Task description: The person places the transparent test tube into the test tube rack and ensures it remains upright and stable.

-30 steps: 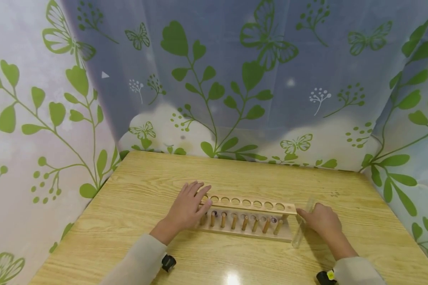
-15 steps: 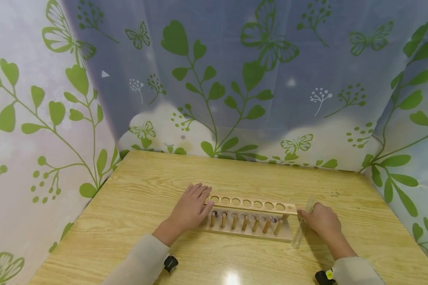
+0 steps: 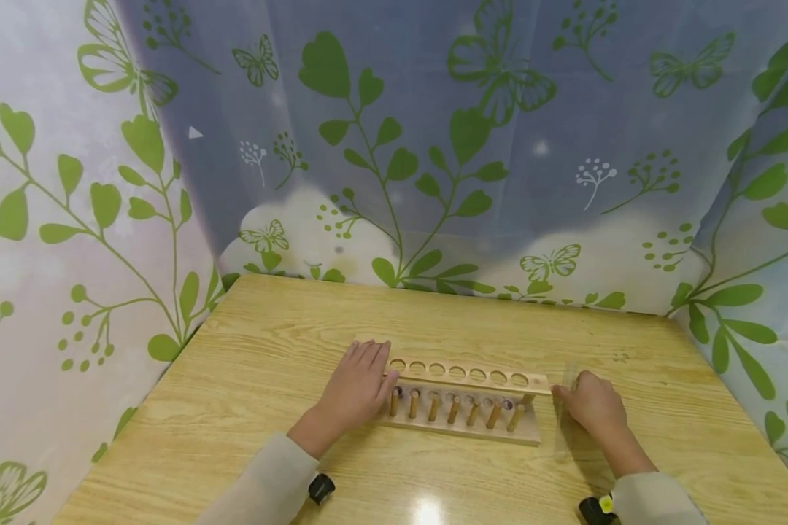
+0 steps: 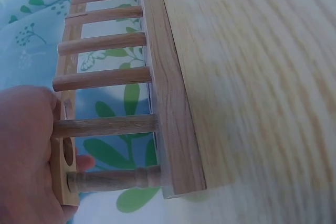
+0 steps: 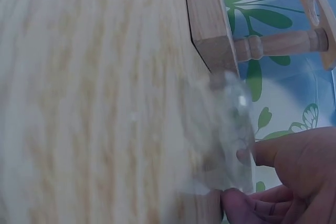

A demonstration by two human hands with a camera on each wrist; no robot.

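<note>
A wooden test tube rack (image 3: 460, 429) stands upright on the table, with a row of round holes in its top bar and a row of pegs on its base. My left hand (image 3: 351, 386) grips the top bar at its left end, covering the endmost hole; the left wrist view has fingertips showing past the bar. Just off the rack's right end, my right hand (image 3: 594, 405) pinches a clear glass test tube (image 5: 226, 129) between thumb and fingers. The tube is blurred by motion and faint in the head view.
The light wood-grain table (image 3: 289, 313) runs back to a curtain (image 3: 394, 146) printed with green leaves and butterflies, which also closes off both sides. A dark wrist camera (image 3: 322, 487) shows below the left sleeve, another (image 3: 596, 510) by the right sleeve.
My left hand has slid slightly right along the rack, covering its leftmost peg. The test tube has swung slightly right, away from the rack's end, still pinched in my right hand.
</note>
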